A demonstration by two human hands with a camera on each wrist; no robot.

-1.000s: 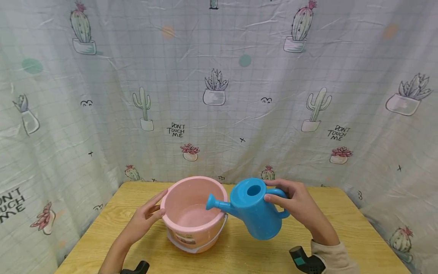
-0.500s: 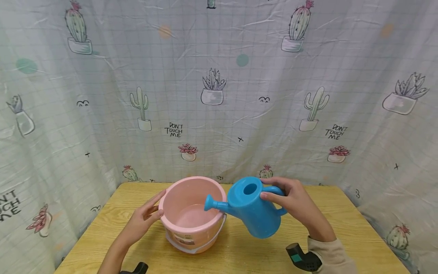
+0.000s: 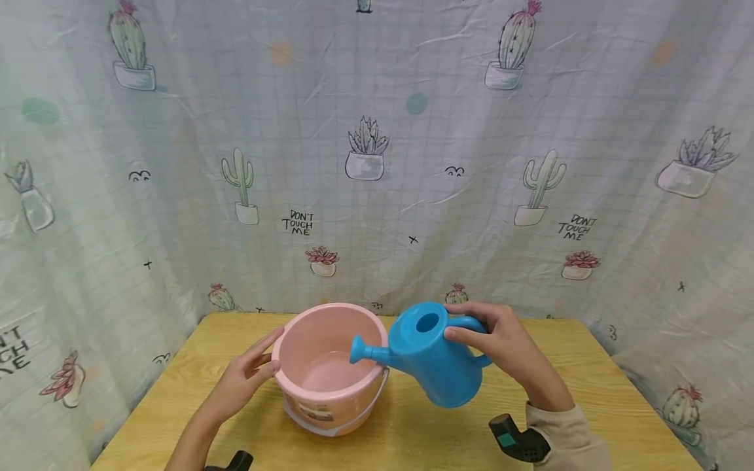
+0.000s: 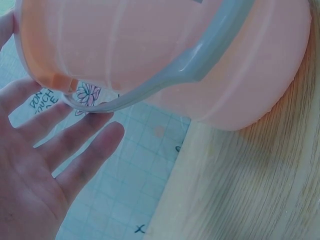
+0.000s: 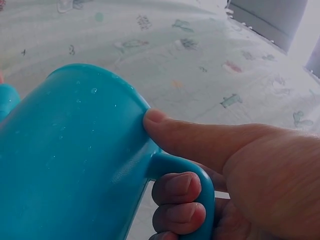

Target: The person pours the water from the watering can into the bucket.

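Note:
A pink bucket stands upright on the table, its pale bail handle hanging down in front. My left hand touches the left side of its rim with extended fingers; in the left wrist view the fingers are spread beside the bail's end. My right hand grips the handle of a blue watering can, fingers curled round it and thumb on the body near the top. The can is tilted left, off the table, and its spout reaches over the bucket's right rim. Droplets dot the can. No stream from the spout can be made out.
The wooden table extends to both sides of the bucket. A cactus-print curtain hangs behind it and along both sides. Black wrist devices, including one on the right wrist, show near the front edge.
The whole view has shifted slightly. The watering can has risen a little and edged left, its spout still over the bucket. My left hand stays at the rim.

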